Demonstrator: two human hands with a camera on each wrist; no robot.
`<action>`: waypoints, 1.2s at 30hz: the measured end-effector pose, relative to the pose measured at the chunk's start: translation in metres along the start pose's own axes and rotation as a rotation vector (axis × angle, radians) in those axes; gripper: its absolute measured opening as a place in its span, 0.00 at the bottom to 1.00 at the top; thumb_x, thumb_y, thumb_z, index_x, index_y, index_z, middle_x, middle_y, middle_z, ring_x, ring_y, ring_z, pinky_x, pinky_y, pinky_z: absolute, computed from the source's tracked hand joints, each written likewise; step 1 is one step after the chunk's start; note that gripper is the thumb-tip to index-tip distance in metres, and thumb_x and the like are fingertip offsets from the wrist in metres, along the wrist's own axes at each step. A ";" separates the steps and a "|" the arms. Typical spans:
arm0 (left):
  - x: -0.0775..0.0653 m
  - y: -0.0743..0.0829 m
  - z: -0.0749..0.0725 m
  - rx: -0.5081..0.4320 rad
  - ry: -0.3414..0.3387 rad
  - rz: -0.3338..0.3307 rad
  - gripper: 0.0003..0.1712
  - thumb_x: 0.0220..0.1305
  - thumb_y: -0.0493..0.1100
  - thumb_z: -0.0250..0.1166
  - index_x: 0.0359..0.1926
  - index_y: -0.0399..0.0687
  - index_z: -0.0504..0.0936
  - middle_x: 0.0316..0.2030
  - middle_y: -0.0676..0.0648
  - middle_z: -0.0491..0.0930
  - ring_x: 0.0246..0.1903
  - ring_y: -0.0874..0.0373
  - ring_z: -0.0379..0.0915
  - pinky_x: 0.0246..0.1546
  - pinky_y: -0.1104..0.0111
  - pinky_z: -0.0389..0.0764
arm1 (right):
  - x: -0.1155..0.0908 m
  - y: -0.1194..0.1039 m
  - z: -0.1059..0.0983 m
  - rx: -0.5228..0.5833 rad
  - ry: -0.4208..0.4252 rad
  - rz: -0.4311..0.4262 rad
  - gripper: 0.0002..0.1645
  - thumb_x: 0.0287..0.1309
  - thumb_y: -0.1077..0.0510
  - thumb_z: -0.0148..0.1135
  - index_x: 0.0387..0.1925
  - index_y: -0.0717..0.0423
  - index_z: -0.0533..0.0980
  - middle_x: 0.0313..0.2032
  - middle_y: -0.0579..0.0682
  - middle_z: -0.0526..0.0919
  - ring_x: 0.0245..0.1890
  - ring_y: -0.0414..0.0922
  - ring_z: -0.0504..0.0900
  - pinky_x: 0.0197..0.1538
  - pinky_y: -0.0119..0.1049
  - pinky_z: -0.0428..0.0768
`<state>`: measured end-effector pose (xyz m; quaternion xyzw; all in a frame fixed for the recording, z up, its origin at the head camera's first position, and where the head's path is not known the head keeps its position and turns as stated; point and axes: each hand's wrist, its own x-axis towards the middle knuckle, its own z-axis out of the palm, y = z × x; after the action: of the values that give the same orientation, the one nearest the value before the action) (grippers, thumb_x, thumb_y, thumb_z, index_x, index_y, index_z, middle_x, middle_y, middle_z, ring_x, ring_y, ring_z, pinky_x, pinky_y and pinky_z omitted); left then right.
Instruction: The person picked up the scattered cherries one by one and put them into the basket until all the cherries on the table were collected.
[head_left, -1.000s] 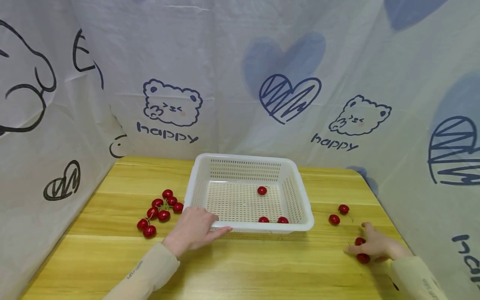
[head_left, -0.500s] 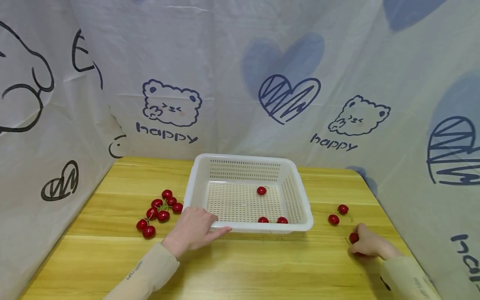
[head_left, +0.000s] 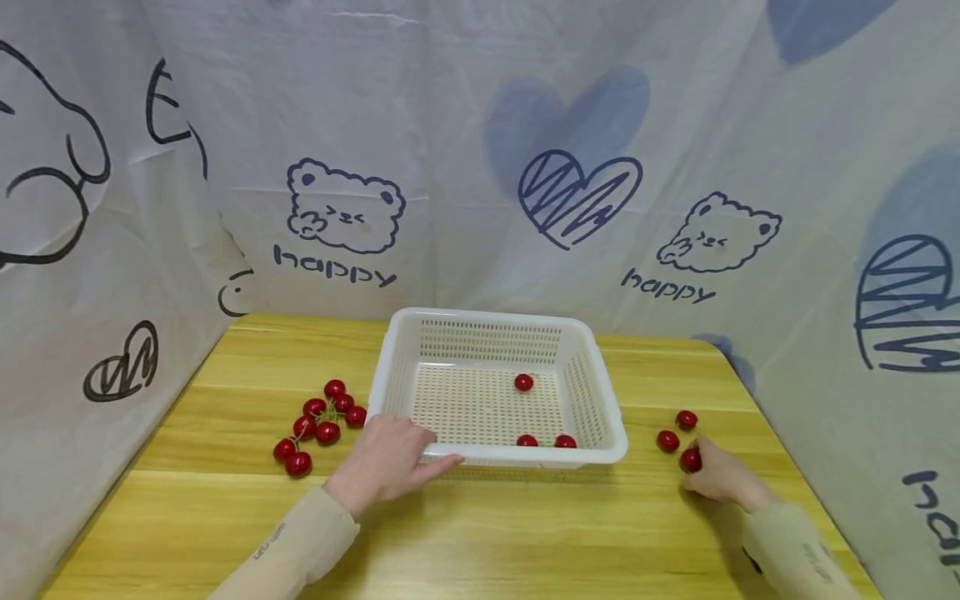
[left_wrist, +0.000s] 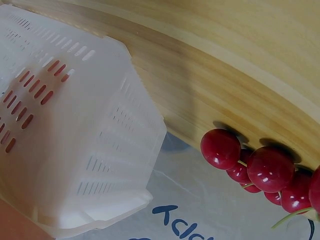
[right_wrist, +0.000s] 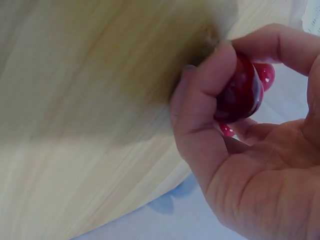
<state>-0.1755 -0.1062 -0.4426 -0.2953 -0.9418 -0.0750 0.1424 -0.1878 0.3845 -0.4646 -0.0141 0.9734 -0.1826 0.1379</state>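
Observation:
My left hand (head_left: 390, 458) grips the near left corner of a white plastic basket (head_left: 487, 454), its thumb stretched along the front rim. In the left wrist view, reddish fingers show through the slots of the basket wall (left_wrist: 110, 165). Three cherries lie inside the basket, one cherry (head_left: 523, 382) toward the back. On the right of the table, my right hand (head_left: 723, 475) holds a dark red cherry (head_left: 690, 460) between curled fingers, also plain in the right wrist view as a glossy cherry (right_wrist: 241, 92). Just beyond it lie two more cherries, the nearer cherry (head_left: 667, 441) to its left.
A cluster of several stemmed cherries (head_left: 327, 432) lies on the wooden table (head_left: 225, 517), left of the basket. Behind the table hangs a pale printed cloth (head_left: 450, 167), which also runs down both sides.
My right hand has closed on a cherry at the right and carried it left and away from me, toward the two other cherries. My left hand and the basket have stayed put.

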 end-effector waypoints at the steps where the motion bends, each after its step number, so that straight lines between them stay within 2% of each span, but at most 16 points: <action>1: 0.000 0.000 0.000 0.000 0.000 -0.001 0.33 0.62 0.75 0.42 0.15 0.60 0.70 0.07 0.61 0.58 0.08 0.67 0.52 0.10 0.73 0.57 | 0.001 0.000 0.000 -0.009 0.008 -0.009 0.28 0.46 0.59 0.64 0.46 0.69 0.64 0.38 0.64 0.76 0.37 0.57 0.75 0.39 0.51 0.74; 5: 0.000 0.000 0.000 -0.001 0.004 0.002 0.33 0.62 0.75 0.43 0.16 0.60 0.72 0.07 0.61 0.58 0.08 0.67 0.52 0.10 0.73 0.57 | 0.004 0.000 0.002 -0.025 0.043 -0.040 0.29 0.46 0.59 0.64 0.47 0.71 0.66 0.41 0.67 0.77 0.42 0.61 0.76 0.43 0.55 0.74; 14: 0.000 0.001 -0.001 0.005 -0.005 0.002 0.33 0.62 0.75 0.42 0.15 0.61 0.71 0.06 0.61 0.58 0.08 0.67 0.52 0.10 0.73 0.57 | 0.005 0.000 0.004 -0.012 0.101 -0.056 0.24 0.46 0.61 0.62 0.45 0.68 0.68 0.35 0.62 0.78 0.34 0.55 0.75 0.36 0.49 0.74; 21: 0.000 0.001 -0.001 0.007 -0.007 0.001 0.32 0.62 0.75 0.42 0.13 0.61 0.66 0.06 0.61 0.57 0.09 0.67 0.52 0.11 0.73 0.57 | 0.003 0.001 0.005 0.011 0.147 -0.086 0.26 0.46 0.63 0.63 0.48 0.70 0.68 0.26 0.53 0.74 0.25 0.47 0.71 0.29 0.42 0.70; 30: 0.000 0.000 0.000 -0.003 0.006 0.001 0.32 0.62 0.75 0.43 0.14 0.61 0.68 0.06 0.61 0.58 0.08 0.67 0.52 0.10 0.72 0.57 | 0.000 0.006 0.005 0.020 0.194 -0.127 0.30 0.46 0.64 0.62 0.53 0.72 0.66 0.27 0.52 0.74 0.25 0.46 0.72 0.28 0.41 0.71; 36: 0.001 0.001 -0.001 0.017 -0.006 -0.004 0.33 0.61 0.76 0.42 0.12 0.61 0.64 0.06 0.60 0.57 0.09 0.67 0.51 0.10 0.72 0.56 | -0.004 0.005 0.005 0.062 0.211 -0.156 0.31 0.48 0.64 0.62 0.54 0.71 0.66 0.27 0.52 0.75 0.24 0.44 0.71 0.26 0.40 0.71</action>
<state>-0.1754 -0.1057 -0.4417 -0.2924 -0.9433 -0.0666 0.1420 -0.1826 0.3881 -0.4696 -0.0660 0.9723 -0.2232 0.0206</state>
